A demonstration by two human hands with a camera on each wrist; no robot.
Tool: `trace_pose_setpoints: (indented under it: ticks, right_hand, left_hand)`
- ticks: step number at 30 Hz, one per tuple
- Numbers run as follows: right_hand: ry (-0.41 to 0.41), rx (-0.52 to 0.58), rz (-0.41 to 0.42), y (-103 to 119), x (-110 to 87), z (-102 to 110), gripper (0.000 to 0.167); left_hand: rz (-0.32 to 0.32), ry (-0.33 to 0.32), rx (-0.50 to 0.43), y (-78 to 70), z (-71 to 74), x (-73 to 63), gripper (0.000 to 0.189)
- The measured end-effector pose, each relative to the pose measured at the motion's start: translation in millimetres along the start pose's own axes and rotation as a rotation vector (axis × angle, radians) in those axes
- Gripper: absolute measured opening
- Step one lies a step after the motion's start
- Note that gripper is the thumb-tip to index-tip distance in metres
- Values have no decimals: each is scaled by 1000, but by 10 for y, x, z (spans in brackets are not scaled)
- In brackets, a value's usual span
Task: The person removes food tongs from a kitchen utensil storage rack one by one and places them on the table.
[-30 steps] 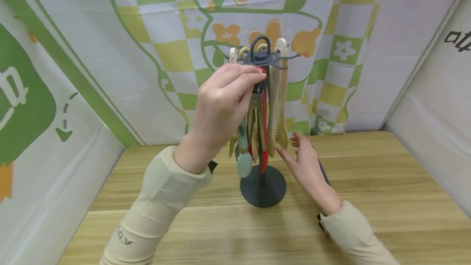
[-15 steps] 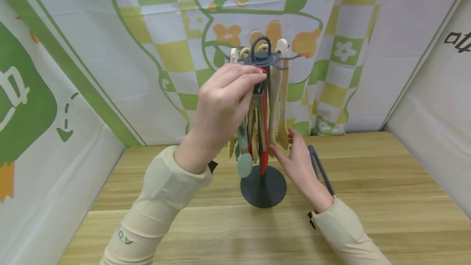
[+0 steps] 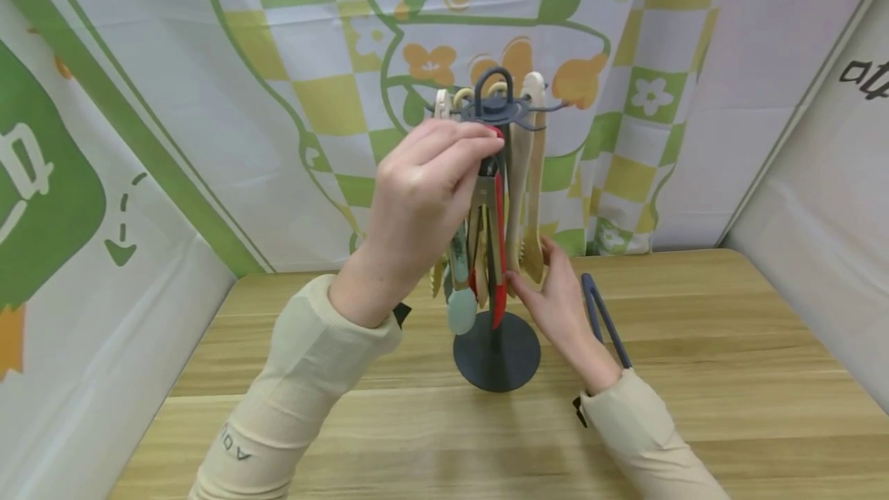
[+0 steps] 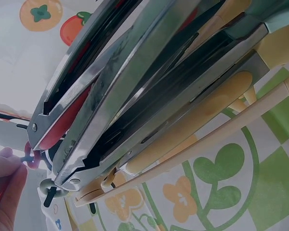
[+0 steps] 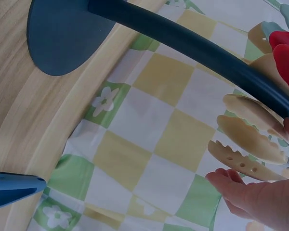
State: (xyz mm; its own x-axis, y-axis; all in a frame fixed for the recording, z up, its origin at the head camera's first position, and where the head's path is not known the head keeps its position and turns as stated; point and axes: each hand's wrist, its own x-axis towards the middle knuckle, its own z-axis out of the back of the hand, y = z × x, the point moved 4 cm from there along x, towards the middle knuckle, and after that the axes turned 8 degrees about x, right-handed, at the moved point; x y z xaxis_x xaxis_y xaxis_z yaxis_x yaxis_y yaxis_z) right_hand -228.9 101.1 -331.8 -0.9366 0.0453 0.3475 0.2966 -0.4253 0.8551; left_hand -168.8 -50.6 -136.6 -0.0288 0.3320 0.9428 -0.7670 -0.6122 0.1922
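In the head view my left hand is raised to the top of the dark rack. Its fingertips pinch the red loop of hanging red-and-metal tongs, at the hook. Lower down on the right, my right hand has thumb and fingers on either side of hanging beige tongs. Seen from the right wrist, fingertips meet the toothed, holed arm of the beige tongs; the thumb is mostly cut off by the frame edge, by the rack's pole.
Dark blue tongs lie on the wooden table right of the rack. Mint-tipped tongs and several other utensils hang close together. A patterned cloth stands behind the table.
My right hand has moved left and slightly up, from beside the beige tongs to around their lower ends. More of the blue tongs shows now. My left hand has stayed in place.
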Motion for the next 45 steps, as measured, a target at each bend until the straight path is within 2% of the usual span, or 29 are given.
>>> trace_pose_setpoints:
  ticks: [7, 17, 25, 32, 39, 45]
  right_hand:
    - [15, 14, 32, 9, 50, -37, 72]
    - [13, 12, 34, -35, 86, -43, 73]
    - [-10, 10, 96, -24, 68, -46, 66]
    - [-15, -8, 91, -33, 27, -11, 62]
    - [-34, -4, 121, -27, -25, 29, 57]
    - [-78, -4, 143, -33, -58, 47, 49]
  left_hand:
    - [0, 8, 13, 4, 20, 5, 20]
    - [-7, 18, 15, -9, 16, 11, 21]
    - [-9, -1, 8, -1, 12, 6, 20]
    - [-1, -3, 7, 0, 4, 5, 20]
    - [-4, -4, 10, -3, 0, 9, 19]
    - [0, 2, 22, -5, 4, 6, 19]
